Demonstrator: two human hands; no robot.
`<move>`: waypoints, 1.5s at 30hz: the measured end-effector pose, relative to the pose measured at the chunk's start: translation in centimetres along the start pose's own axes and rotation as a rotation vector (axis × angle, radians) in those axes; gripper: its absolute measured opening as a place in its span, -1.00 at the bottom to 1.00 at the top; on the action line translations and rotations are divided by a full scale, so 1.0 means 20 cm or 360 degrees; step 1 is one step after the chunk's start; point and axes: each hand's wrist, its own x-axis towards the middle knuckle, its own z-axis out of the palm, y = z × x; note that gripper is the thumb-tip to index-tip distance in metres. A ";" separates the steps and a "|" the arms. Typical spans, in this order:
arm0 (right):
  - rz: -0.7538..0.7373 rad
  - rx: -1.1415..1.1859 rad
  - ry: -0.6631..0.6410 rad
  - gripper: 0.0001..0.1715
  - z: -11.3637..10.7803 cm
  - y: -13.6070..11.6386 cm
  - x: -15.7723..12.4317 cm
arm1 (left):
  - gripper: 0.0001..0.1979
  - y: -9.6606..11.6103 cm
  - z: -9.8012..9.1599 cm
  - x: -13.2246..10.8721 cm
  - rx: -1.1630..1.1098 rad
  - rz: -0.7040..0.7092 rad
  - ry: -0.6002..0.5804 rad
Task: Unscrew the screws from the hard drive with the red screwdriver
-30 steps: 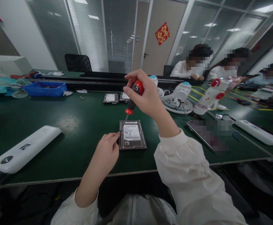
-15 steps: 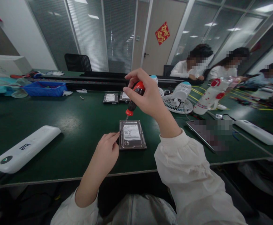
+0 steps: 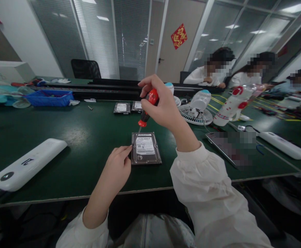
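Note:
A hard drive (image 3: 146, 148) with a white label lies flat on the green table. Above it, my right hand (image 3: 158, 103) has its fingers curled round the red and black handle of a screwdriver (image 3: 143, 119). The slanting shaft reaches down to the drive's left edge. My left hand (image 3: 118, 165) is at that same edge, thumb and forefinger pinched near the screwdriver tip; anything between them is too small to make out.
Two more drives (image 3: 121, 108) lie farther back. A blue basket (image 3: 49, 99) is at the back left, a white device (image 3: 28, 165) at the left. Fans (image 3: 198, 108), a bottle (image 3: 229, 110) and a tablet (image 3: 222, 150) occupy the right. Other people sit at the back right.
The fingers of my right hand have shifted round the screwdriver handle, and the thumb has moved slightly right. My left hand and the drive look unmoved.

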 end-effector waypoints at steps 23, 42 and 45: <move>0.0022 0.0038 0.0044 -0.70 0.02 0.01 0.00 | -0.54 0.00 0.00 0.00 -0.0013 -0.0005 0.0003; 0.0068 0.0189 0.0027 -0.66 0.03 0.00 0.00 | -0.54 0.00 0.00 0.00 -0.0013 0.0001 0.0011; 0.0040 0.0128 0.0094 -0.66 0.04 0.01 0.00 | -0.54 0.00 0.00 0.00 -0.0006 -0.0009 -0.0002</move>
